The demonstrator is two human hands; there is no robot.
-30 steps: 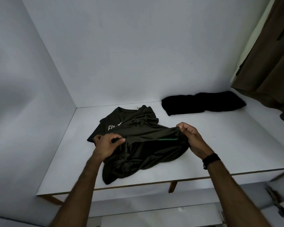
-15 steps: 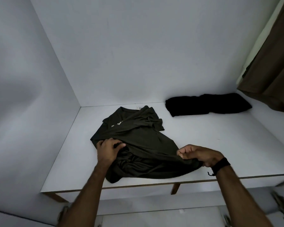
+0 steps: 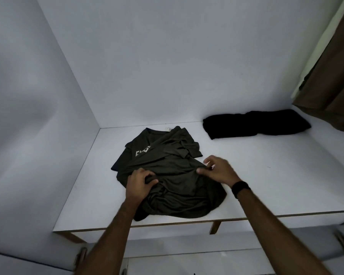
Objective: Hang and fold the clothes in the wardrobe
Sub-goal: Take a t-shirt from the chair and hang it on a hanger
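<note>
Hands work a crumpled dark olive T-shirt (image 3: pixel 167 175) on the white wardrobe shelf (image 3: pixel 266 185), near its left wall. The left hand (image 3: pixel 140 182) bunches a fold of cloth in curled fingers, apparently anchoring that side so the fabric can be drawn flat. The right hand (image 3: pixel 218 168), a black wristband (image 3: pixel 240 188) at its wrist, pinches the shirt's right edge between thumb and fingers. A black garment (image 3: pixel 254 124), already folded, lies well apart at the back right, beside a brown curtain (image 3: pixel 333 76).
</note>
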